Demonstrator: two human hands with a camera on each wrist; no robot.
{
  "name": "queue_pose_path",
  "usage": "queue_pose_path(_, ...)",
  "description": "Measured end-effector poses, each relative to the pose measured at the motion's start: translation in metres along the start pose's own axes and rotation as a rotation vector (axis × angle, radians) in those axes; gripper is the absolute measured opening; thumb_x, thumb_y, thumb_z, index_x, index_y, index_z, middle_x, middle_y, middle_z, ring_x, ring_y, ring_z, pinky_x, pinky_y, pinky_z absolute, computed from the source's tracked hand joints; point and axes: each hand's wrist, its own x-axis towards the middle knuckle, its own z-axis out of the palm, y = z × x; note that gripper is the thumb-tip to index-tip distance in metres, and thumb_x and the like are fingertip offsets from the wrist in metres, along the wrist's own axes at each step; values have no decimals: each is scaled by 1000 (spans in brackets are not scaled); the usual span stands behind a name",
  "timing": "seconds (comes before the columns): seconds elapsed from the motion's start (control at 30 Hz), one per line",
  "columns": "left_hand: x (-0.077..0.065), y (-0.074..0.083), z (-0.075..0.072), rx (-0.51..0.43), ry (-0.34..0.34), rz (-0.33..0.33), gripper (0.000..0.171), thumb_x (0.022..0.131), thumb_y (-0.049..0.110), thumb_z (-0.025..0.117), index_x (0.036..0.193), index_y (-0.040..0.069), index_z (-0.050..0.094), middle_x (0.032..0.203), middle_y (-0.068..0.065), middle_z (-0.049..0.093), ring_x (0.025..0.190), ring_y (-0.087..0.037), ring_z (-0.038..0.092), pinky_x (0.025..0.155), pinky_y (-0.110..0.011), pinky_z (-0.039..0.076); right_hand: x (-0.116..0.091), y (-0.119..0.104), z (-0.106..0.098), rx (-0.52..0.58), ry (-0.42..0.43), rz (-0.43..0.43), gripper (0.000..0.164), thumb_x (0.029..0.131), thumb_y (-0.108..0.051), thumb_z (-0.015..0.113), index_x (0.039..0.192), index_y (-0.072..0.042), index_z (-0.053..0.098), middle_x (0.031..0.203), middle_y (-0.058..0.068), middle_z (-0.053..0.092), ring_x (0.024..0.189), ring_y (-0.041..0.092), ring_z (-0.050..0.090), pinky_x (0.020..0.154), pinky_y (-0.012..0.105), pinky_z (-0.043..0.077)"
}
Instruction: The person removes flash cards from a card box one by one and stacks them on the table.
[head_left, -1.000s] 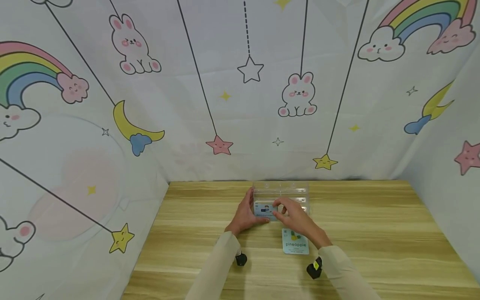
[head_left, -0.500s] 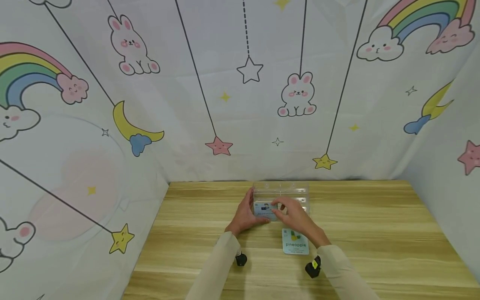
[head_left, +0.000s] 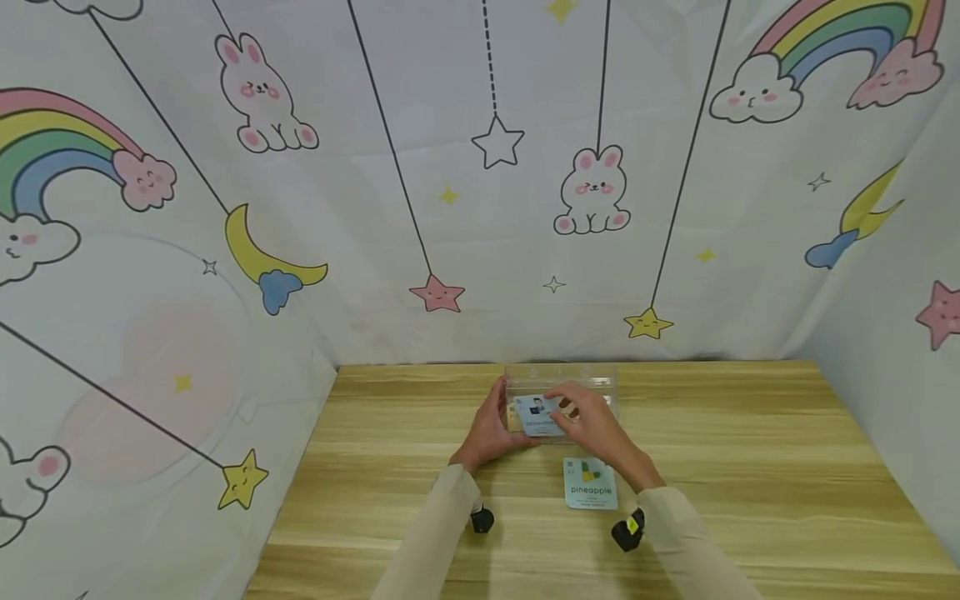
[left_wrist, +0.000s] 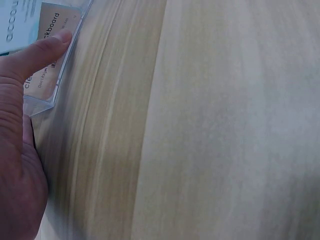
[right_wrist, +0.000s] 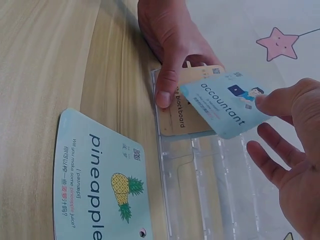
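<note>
A clear plastic card rack (right_wrist: 196, 160) with several slots stands by the back wall. My left hand (head_left: 489, 429) grips its left end, thumb on the front, over an orange card (right_wrist: 171, 119) whose visible words include "blackboard". My right hand (head_left: 596, 423) pinches a light blue "accountant" card (head_left: 534, 422) by its right side, between thumb and fingers. That card is tilted and overlaps the orange one in the right wrist view. Nearer me, a "pineapple" card (head_left: 591, 487) lies flat on the table, in front of the rack.
The wood-grain table (head_left: 390, 467) reaches back to a white cloth (head_left: 525, 317) printed with rabbits, stars and rainbows. More of this cloth hangs on the left and right sides. Black wrist cameras are strapped under both cream sleeves (head_left: 431, 533).
My right hand has lifted the accountant card slightly up and to the right and tilted it, uncovering part of the orange card behind. My left hand stays on the rack.
</note>
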Motion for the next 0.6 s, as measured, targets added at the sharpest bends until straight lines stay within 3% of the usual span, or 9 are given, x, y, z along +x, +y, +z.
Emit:
queue_pose_path(0.2,0,0,-1,35,-21,-65,130,72,22,99,167,12,11,169,-13,25,153,-24,31,123,-35,30,-4,2,-8,40,-1,27,38,91,3,78,126,-6,69,124,9,67,95,24,70,74,28,62)
queue_pose_path(0.43,1,-4,0,43,-11,-52,132,71,28,99,167,10,11,168,-16,25,152,-30,32,123,-40,31,-7,2,-18,45,-23,68,42,91,3,77,131,-6,66,129,10,64,93,21,69,74,26,61)
queue_pose_path(0.6,1,-4,0,38,-15,-58,133,70,28,100,167,12,11,168,-14,27,151,-27,33,123,-37,30,-11,1,-25,54,-15,64,43,90,4,79,130,-5,66,126,10,66,91,19,69,74,25,62)
